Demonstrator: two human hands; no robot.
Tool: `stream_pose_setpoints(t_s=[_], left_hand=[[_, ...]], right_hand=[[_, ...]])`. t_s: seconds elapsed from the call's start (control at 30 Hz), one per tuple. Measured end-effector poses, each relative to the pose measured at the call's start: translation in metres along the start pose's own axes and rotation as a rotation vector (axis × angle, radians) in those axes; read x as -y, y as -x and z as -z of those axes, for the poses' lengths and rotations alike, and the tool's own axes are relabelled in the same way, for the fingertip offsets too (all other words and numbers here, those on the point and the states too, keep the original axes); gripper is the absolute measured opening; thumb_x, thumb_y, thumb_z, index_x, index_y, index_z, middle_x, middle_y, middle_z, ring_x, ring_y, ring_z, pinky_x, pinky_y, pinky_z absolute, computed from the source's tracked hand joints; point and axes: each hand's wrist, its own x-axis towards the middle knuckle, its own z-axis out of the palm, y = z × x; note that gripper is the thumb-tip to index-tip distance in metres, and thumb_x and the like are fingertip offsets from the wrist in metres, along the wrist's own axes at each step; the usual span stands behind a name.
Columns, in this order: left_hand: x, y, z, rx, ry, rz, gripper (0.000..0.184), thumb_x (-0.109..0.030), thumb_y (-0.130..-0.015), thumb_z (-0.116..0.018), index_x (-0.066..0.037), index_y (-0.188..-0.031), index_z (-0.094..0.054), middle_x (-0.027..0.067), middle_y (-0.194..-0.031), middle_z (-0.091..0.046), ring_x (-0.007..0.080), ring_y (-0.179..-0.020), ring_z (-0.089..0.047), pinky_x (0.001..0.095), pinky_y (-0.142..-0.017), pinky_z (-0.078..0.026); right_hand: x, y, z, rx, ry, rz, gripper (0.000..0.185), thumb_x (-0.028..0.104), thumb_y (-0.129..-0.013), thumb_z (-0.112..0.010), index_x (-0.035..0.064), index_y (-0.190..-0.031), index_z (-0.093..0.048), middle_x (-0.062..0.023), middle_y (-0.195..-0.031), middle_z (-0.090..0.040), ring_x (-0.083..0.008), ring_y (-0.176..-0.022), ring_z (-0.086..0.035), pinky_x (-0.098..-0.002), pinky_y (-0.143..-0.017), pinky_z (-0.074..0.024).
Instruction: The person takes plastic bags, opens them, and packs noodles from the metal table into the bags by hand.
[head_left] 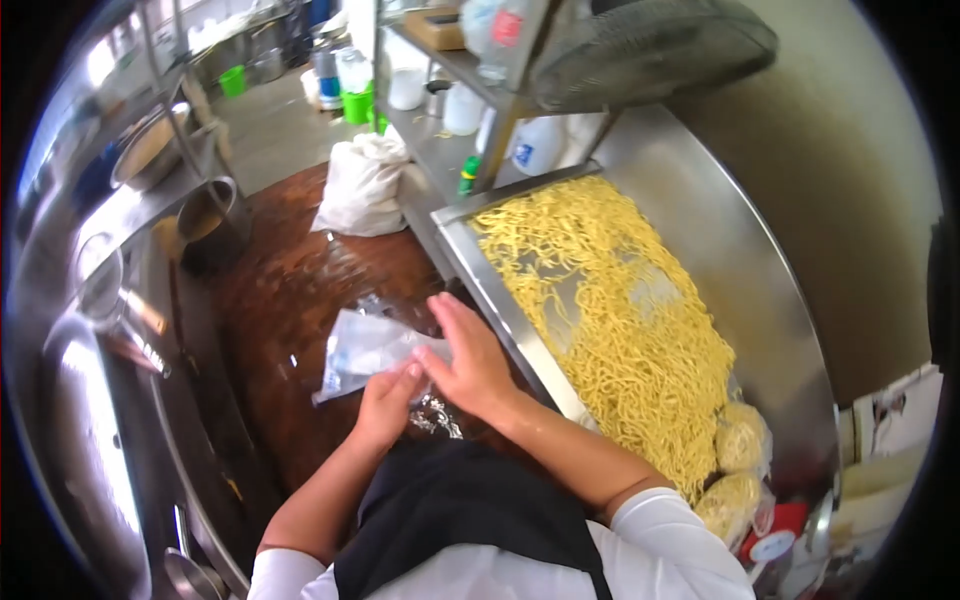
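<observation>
A clear plastic bag is in front of me, just above the wet brown floor. My left hand is closed on the bag's near edge, thumb on top. Beside it my right hand has its fingers stretched out and its thumb apart, touching the bag's right end. The two thumbs nearly meet. Right of my hands, a metal tray holds a broad layer of loose yellow noodles. The undersides of both hands are hidden.
Bagged noodles sit at the tray's near end, by a red scale. A white sack stands ahead on the floor. A fan hangs above the tray. Metal counters, a dark pot and strainers line the left.
</observation>
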Motion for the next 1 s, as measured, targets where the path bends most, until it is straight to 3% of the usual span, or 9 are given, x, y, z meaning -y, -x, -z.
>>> stream_pose_setpoints(t_s=[0.1,0.27,0.37,0.43,0.6,0.67,0.8,0.87,1.0], left_hand=[[-0.044,0.014,-0.022,0.382,0.686,0.253,0.086,-0.069,-0.09,-0.031,-0.006,-0.148,-0.02,0.0112,-0.146,-0.037,0.0258,-0.131,-0.042,0.0436,-0.107,-0.034],[-0.052,0.002,-0.027,0.54,0.685,0.292,0.101,-0.081,-0.081,-0.031,-0.006,-0.149,-0.02,0.011,-0.15,-0.031,0.0257,-0.136,-0.035,0.0437,-0.111,-0.027],[-0.049,0.002,-0.028,0.505,0.658,0.189,0.083,-0.062,-0.09,-0.044,-0.003,-0.145,-0.027,0.0131,-0.144,-0.039,0.0258,-0.132,-0.039,0.0395,-0.108,-0.033],[-0.04,-0.001,-0.029,0.493,0.364,0.187,0.072,-0.052,-0.091,-0.05,-0.002,-0.14,-0.034,0.013,-0.138,-0.045,0.0256,-0.128,-0.044,0.0385,-0.104,-0.037],[-0.03,-0.013,-0.022,0.242,0.617,0.413,0.029,-0.022,-0.092,-0.058,-0.006,-0.116,-0.057,0.0115,-0.107,-0.065,0.0264,-0.103,-0.062,0.0412,-0.087,-0.051],[-0.013,-0.031,0.01,0.326,0.874,0.357,0.014,-0.018,-0.093,-0.054,-0.007,-0.101,-0.06,0.0079,-0.098,-0.066,0.0254,-0.099,-0.063,0.0418,-0.085,-0.053],[-0.038,-0.066,0.036,0.045,0.724,0.366,0.018,-0.017,-0.094,-0.052,-0.003,-0.103,-0.06,0.0073,-0.096,-0.067,0.0209,-0.089,-0.064,0.0373,-0.083,-0.053],[-0.032,-0.072,0.028,0.021,0.672,0.366,0.017,-0.018,-0.094,-0.052,-0.004,-0.101,-0.061,0.0061,-0.096,-0.066,0.0171,-0.089,-0.062,0.0353,-0.084,-0.051],[-0.006,-0.055,-0.016,0.257,-0.237,0.101,0.02,-0.024,-0.092,-0.06,-0.005,-0.098,-0.062,0.0004,-0.091,-0.064,0.012,-0.081,-0.06,0.031,-0.073,-0.05]], right_hand=[[0.009,0.006,0.008,0.139,0.104,0.084,0.067,0.044,-0.092,-0.05,-0.0011,-0.139,-0.037,-0.0287,-0.144,-0.033,-0.0461,-0.133,-0.031,-0.0519,-0.109,-0.0251],[0.01,0.015,0.0,0.121,0.051,-0.094,0.07,0.045,-0.093,-0.048,0.0,-0.143,-0.03,-0.0305,-0.148,-0.023,-0.0477,-0.136,-0.023,-0.0503,-0.111,-0.0198],[0.016,0.014,0.012,-0.083,0.058,0.023,0.061,0.047,-0.092,-0.049,0.0003,-0.131,-0.048,-0.0289,-0.133,-0.047,-0.0428,-0.125,-0.044,-0.0468,-0.102,-0.0355],[0.002,0.006,0.032,0.223,-0.265,-0.489,0.048,0.046,-0.094,-0.049,0.0008,-0.105,-0.063,-0.02,-0.096,-0.066,-0.0349,-0.091,-0.063,-0.0395,-0.078,-0.0486],[-0.018,0.034,0.03,-0.231,-0.295,-0.437,0.048,0.041,-0.099,-0.045,0.0035,-0.071,-0.056,-0.01,-0.059,-0.053,-0.0233,-0.049,-0.047,-0.0337,-0.052,-0.0427],[-0.028,0.053,0.041,-0.464,-0.618,-0.83,0.047,0.041,-0.099,-0.048,0.0055,-0.068,-0.054,-0.0015,-0.057,-0.051,-0.0122,-0.046,-0.043,-0.0279,-0.049,-0.0405],[-0.053,0.101,0.055,-0.701,-0.759,-0.955,0.044,0.04,-0.096,-0.054,0.0051,-0.069,-0.056,-0.001,-0.058,-0.049,-0.0082,-0.049,-0.041,-0.0263,-0.053,-0.0461],[-0.052,0.116,0.057,-0.208,-0.149,-0.948,0.039,0.04,-0.089,-0.064,0.0022,-0.084,-0.06,-0.0086,-0.072,-0.059,-0.0172,-0.064,-0.056,-0.0315,-0.07,-0.0515],[0.016,0.078,0.079,-0.128,0.247,-0.368,0.066,0.039,-0.076,-0.075,-0.0025,-0.122,-0.051,-0.0216,-0.125,-0.054,-0.0309,-0.11,-0.057,-0.0382,-0.088,-0.0474]])
